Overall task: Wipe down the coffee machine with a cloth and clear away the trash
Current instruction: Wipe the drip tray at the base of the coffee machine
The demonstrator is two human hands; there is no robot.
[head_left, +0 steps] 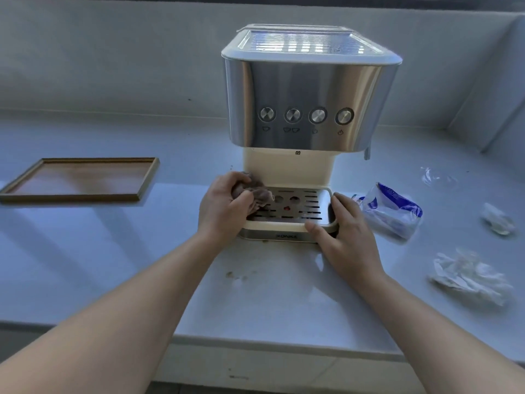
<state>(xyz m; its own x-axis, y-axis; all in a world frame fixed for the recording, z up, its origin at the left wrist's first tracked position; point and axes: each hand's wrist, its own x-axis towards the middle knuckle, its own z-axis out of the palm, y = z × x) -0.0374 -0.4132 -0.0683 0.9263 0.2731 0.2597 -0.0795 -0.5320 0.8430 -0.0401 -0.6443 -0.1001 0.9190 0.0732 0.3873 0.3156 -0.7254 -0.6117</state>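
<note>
Rubbing the drip tray grate (295, 207) with a bunched brown cloth (257, 193) clutched in the left hand (224, 206), right hand (345, 226) spread flat on the tray corner, probably steadying the coffee machine (309, 89).

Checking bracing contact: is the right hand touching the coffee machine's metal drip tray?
Touching. The head view shows the right hand resting on the slotted metal drip tray's right front corner.

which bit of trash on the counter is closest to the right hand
The blue-and-white plastic wrapper, lying just beside the right hand at the drip tray. The crumpled white pieces sit farther right, and it alone has blue print.
</note>
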